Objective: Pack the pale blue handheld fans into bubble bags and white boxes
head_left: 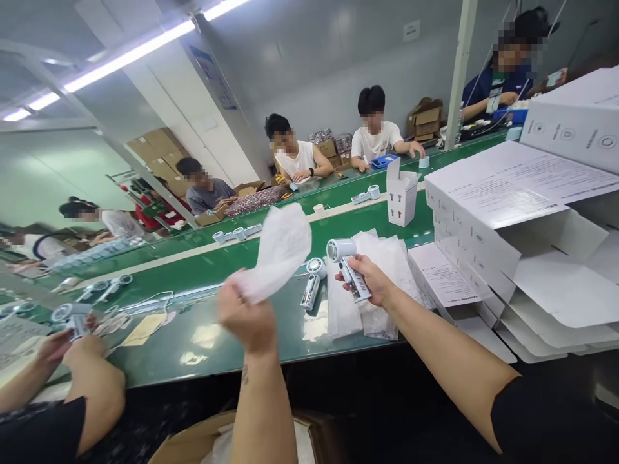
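My left hand (245, 314) is raised over the green conveyor belt (203, 335), fingers closed on a thin white plastic bag (279, 250) that hangs open above it. My right hand (371, 278) grips a small white handheld fan (347, 267) by its handle, head pointing left. A second white fan (312, 280) lies on the belt between my two hands. Behind my right hand a pile of clear plastic bags (382, 283) rests on the belt.
Stacks of flat white cartons (522, 245) fill the right side. An upright white box (402, 196) stands on the belt. A co-worker's hands (72, 348) hold a fan at the left. Several people sit along the far side. An open cardboard box (193, 444) sits below me.
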Demonstrator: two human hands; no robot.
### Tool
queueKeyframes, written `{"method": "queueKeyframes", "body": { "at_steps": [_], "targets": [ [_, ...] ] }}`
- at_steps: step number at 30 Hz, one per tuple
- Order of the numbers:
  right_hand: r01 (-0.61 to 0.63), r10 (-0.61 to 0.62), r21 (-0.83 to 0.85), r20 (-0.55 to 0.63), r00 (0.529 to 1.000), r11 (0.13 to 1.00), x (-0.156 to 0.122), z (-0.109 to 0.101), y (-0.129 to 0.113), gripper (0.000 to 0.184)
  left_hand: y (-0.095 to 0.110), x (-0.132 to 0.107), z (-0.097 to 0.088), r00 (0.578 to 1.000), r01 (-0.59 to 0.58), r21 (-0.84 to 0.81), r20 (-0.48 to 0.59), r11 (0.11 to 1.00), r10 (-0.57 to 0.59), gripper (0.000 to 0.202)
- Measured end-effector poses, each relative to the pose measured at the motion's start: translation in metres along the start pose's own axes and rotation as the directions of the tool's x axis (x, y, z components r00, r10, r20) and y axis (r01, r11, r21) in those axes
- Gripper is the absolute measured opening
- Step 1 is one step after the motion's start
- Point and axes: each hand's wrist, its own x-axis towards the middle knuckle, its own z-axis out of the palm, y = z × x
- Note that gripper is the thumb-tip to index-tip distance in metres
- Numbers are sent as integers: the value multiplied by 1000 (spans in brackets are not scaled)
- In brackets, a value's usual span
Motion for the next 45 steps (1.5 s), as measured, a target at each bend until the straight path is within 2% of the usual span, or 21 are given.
{"method": "queueKeyframes", "body": {
  "at_steps": [2,4,6,8,10,11,13,16,18,20,22,24,26,27,29,32,35,38,40,42,45],
  "targets": [
    [-2,-11,59,218,976,998,-8,-2,-2,36,-2,-2,16,975,29,63,218,998,-42,19],
    [-68,19,91,459,888,993,-13,-3,0,54,-9,-14,36,915,129,57,377,990,-141,11],
    [-190,136,29,594,793,981,-13,-2,8,69,-20,-31,52,873,216,42,438,975,-213,8],
    [-308,313,-107,567,762,945,-9,-1,18,82,-31,-48,61,850,294,20,452,956,-271,17],
    [-375,433,-216,449,782,901,-4,0,28,97,-40,-62,63,823,374,-21,468,927,-322,27],
    [-383,453,-243,411,791,891,-1,0,31,102,-44,-67,61,807,408,-45,485,912,-337,31],
    [-358,446,-273,429,786,893,3,0,35,104,-49,-69,54,766,458,-94,545,884,-340,35],
    [-300,420,-301,522,743,905,9,-1,34,88,-55,-59,38,691,502,-142,659,853,-297,34],
    [-291,410,-296,530,742,910,13,-1,34,73,-58,-48,27,655,515,-155,706,843,-270,31],
    [-287,396,-280,514,761,916,17,-3,35,59,-59,-39,18,642,525,-158,718,836,-267,29],
    [-267,376,-283,474,796,921,19,-4,36,50,-56,-36,11,667,512,-153,691,845,-278,29],
    [-235,356,-313,420,835,920,19,-6,37,44,-48,-39,6,760,381,-145,612,913,-220,26],
    [-210,340,-342,384,859,916,16,-7,37,40,-38,-46,3,886,79,-144,463,986,-4,20],
    [-199,330,-345,378,865,917,14,-7,37,39,-33,-50,1,914,-102,-133,379,986,146,16],
    [-182,311,-340,377,872,923,10,-6,35,39,-29,-58,-2,879,-400,-86,247,912,409,13],
    [-170,270,-303,327,905,938,6,-1,34,41,-31,-68,-6,778,-614,47,209,788,593,17],
    [-160,214,-264,188,959,951,3,8,35,41,-34,-80,-6,757,-647,134,225,750,613,16],
    [-107,163,-367,125,979,924,0,21,38,46,-26,-88,2,811,-574,104,212,812,545,12],
    [-88,157,-432,127,979,898,0,28,39,49,-16,-90,7,828,-536,47,225,843,513,10],
    [-111,182,-404,142,973,908,2,32,39,47,-9,-89,8,819,-514,-26,282,857,499,11],
    [-265,310,-254,158,937,930,8,30,38,44,-9,-87,4,822,-394,-97,406,914,398,14]
  ]
}}
